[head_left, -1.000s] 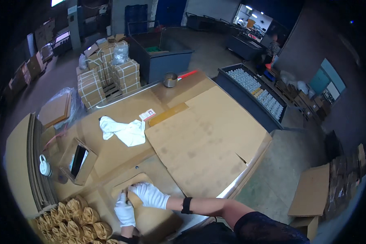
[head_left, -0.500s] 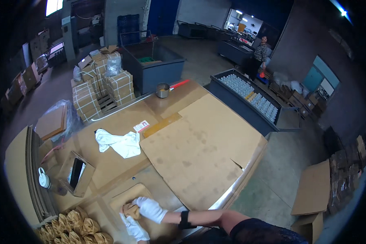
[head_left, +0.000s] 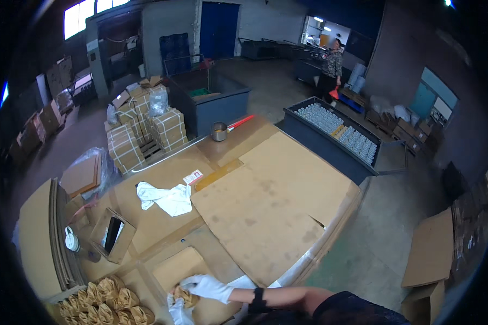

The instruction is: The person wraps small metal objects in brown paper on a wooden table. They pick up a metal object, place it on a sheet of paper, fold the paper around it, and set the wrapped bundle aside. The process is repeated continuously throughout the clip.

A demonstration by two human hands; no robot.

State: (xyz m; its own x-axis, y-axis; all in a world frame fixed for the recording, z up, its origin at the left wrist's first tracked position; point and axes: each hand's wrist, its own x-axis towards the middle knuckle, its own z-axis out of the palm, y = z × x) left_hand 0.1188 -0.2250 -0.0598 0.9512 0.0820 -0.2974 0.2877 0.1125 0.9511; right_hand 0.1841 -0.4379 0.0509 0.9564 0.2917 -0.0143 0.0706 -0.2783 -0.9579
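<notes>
Both my hands wear white gloves and work close together at the near edge of the table. Between them is a small crumpled brown paper bundle [head_left: 188, 298]; what it wraps is hidden. My right hand [head_left: 210, 287] closes on it from above and the right, and my left hand [head_left: 179, 312] grips it from the near left side. Just beyond them lies a stack of brown paper sheets [head_left: 180, 264]. To the left, several finished-looking paper-wrapped bundles [head_left: 107, 292] sit crowded together with twisted, gathered paper.
Cardboard [head_left: 276, 200] covers much of the table. On it lie a white cloth [head_left: 165, 198], an open box [head_left: 114, 236], a white-lidded cup [head_left: 71, 239] and a metal pot [head_left: 219, 132]. Beyond stand a metal bin of parts [head_left: 336, 132] and a person [head_left: 332, 67].
My view has tilted up a little, shifting the scene. Both hands stay around the paper bundle, with the fingers slightly shifted. The person at the back has turned and stands more upright.
</notes>
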